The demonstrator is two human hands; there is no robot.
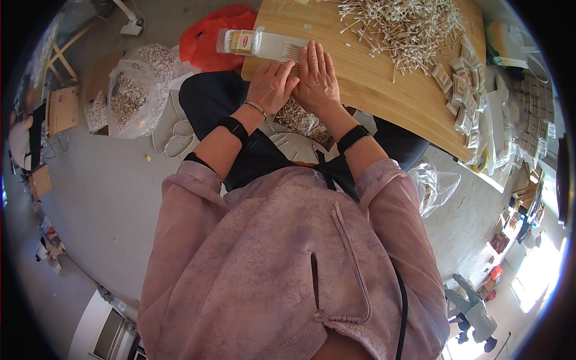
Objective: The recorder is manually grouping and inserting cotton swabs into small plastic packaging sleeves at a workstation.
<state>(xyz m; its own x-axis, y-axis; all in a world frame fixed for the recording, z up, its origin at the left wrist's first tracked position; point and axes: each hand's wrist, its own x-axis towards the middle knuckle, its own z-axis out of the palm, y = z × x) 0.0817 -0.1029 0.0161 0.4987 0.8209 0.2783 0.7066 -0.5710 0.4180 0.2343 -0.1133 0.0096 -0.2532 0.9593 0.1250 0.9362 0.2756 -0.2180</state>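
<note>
A row of cotton swabs [292, 51] lies side by side on a white strip [272, 47] near the table's front edge. My right hand [318, 75] rests flat at the right end of this row, its fingers stretched out. Just left of it, my left hand [271, 87] lies at the near end of the swabs, fingers extended and the thumb side close to the right hand. The fingertips partly cover the swabs. A clear-wrapped pack of swabs [241, 42] with a yellow and white label sits at the strip's left end.
A large loose swab heap [408, 27] covers the back right of the wooden table [366, 81]. Wrapped packs [462, 90] pile along its right edge. More swabs [300, 120] sit below the front edge. A red bag [213, 36] and a swab-filled plastic bag [132, 99] stand left.
</note>
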